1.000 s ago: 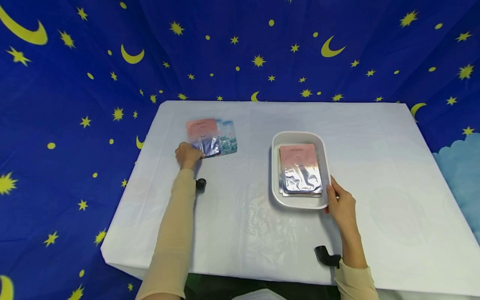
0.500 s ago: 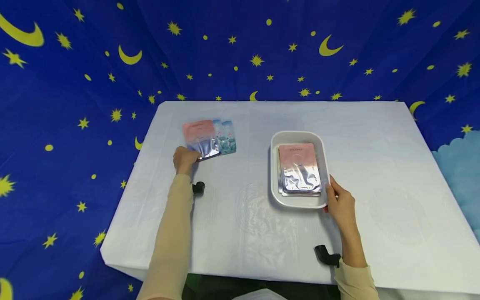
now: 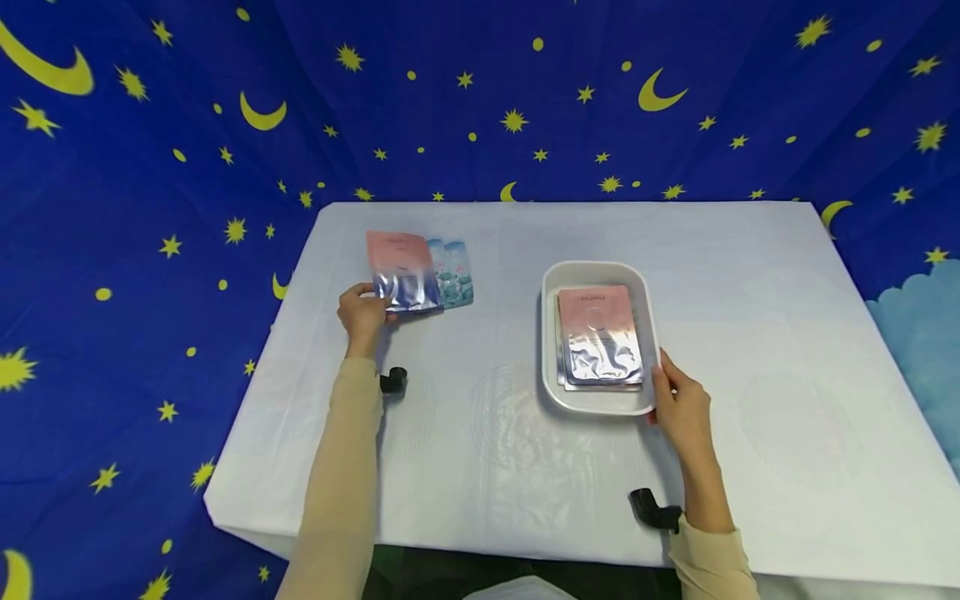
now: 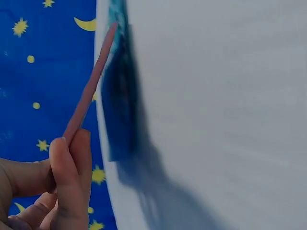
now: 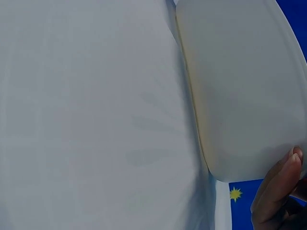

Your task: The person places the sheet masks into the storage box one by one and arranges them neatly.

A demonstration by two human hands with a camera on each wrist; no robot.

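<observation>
At the left of the table, my left hand (image 3: 363,317) pinches a pink-to-blue foil face mask packet (image 3: 405,271) by its lower left corner. The left wrist view catches this packet edge-on as a thin pink strip (image 4: 91,86), tilted up over the packets below it. Under its right side lie light blue face mask packets (image 3: 457,279) with a lotus print. Right of the table's middle, my right hand (image 3: 684,417) grips the lower right rim of a white tray (image 3: 551,350). Inside the tray, another pink-and-silver face mask packet (image 3: 596,333) tops a small stack.
A white cloth (image 3: 487,467) covers the table. Behind and to the left hangs a blue curtain (image 3: 450,108) with yellow moons and stars. A black wrist mount (image 3: 654,510) sticks out beside my right wrist, and another one beside my left.
My left hand has drawn slightly left and toward me, and the pink packet's lower part has come up off the lotus packets. My right hand and the tray have stayed put.
</observation>
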